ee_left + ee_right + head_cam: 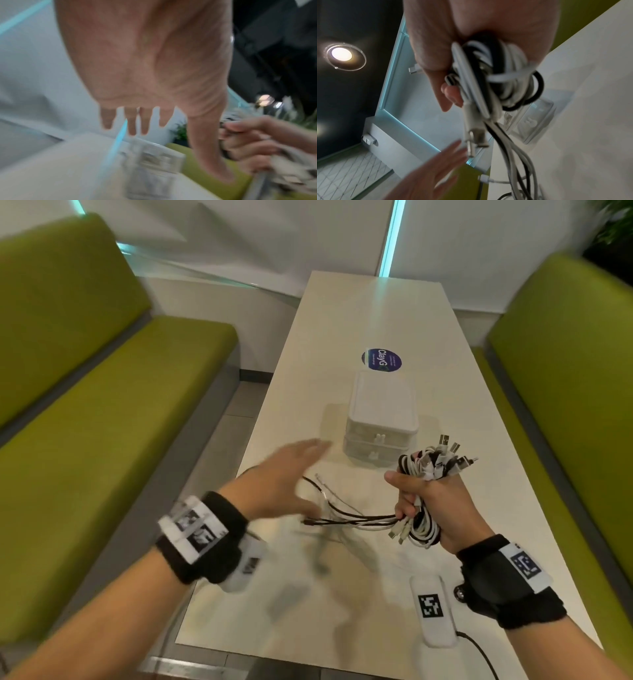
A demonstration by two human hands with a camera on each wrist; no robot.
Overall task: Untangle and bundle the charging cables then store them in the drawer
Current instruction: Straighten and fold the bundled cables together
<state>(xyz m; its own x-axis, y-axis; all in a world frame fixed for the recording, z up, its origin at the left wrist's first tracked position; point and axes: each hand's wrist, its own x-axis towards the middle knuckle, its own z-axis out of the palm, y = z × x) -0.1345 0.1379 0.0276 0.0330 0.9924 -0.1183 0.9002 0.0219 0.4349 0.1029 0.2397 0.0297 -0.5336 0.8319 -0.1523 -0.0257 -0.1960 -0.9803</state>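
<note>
The right hand [431,505] is clenched round a thick coil of black and white charging cables [424,529], their USB plugs [445,455] sticking up out of the fist, held just above the tabletop [376,313]. Several loose ends [342,517] trail leftward from the grip, some lying on the surface, so I'd say the gathering is mostly done but the tails are not yet wound in. The left hand [284,481] hovers beside them with fingers spread flat, holding nothing (it is blurred). The small clear drawer unit [380,419] stands just beyond both hands, its two drawers shut, so opening one and stowing the bundle is all yet to come, by my reckoning.
</note>
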